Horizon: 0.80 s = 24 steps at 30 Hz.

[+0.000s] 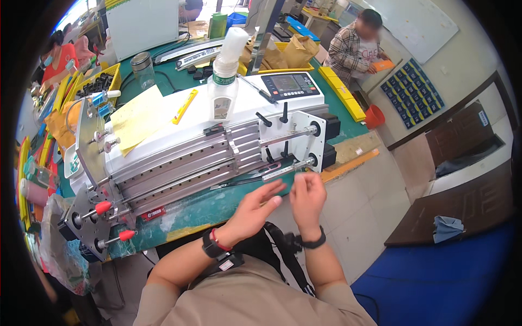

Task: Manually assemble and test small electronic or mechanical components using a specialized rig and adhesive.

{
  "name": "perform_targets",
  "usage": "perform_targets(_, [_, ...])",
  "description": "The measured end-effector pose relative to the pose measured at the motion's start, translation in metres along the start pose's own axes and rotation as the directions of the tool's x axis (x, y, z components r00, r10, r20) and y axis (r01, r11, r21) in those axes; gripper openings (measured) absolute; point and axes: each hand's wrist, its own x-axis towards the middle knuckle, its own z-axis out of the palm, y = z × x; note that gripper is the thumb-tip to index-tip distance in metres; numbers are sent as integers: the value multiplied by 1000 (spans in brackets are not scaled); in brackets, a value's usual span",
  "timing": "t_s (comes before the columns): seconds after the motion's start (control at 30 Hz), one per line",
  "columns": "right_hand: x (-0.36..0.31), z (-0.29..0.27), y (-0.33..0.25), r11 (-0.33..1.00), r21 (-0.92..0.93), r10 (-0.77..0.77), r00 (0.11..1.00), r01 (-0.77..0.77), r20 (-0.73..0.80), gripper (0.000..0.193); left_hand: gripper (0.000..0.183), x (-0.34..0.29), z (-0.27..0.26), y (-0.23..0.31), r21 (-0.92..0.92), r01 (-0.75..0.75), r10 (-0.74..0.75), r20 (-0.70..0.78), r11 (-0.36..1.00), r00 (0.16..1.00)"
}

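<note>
In front of me on a green-topped bench (pixel 190 209) lies a white machine with metal rails (pixel 185 174) and a control panel (pixel 288 84). My left hand (pixel 253 209) is open near its front edge, fingers stretched toward the right and slightly blurred. Just beside it, my right hand (pixel 308 198) is raised with the fingers curled together; whatever they hold, if anything, is hidden. Above that hand is the lower metal spindle (pixel 283 171) on the white end plate (pixel 311 133). An upper spindle (pixel 288 137) and several black clamp levers (pixel 284 112) sit there too.
A white bottle (pixel 222 89), yellow paper (pixel 138 119) and a yellow marker (pixel 185 106) rest on the machine. Red-tipped shafts (pixel 103 207) stick out at its left end. A glass jar (pixel 142 70) stands behind. At the far right, a person (pixel 353 46) holds something orange.
</note>
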Motion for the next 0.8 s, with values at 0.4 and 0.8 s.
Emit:
perform_targets(0.4, [-16, 6, -5, 743, 429, 492, 854, -514, 170, 12, 22, -104, -97, 49, -634, 293, -16, 404, 715, 915])
perform_targets(0.8, [-39, 47, 3, 741, 469, 404, 877, -481, 262, 13, 20, -198, -104, 86, 830, -208, 681, -252, 518, 688])
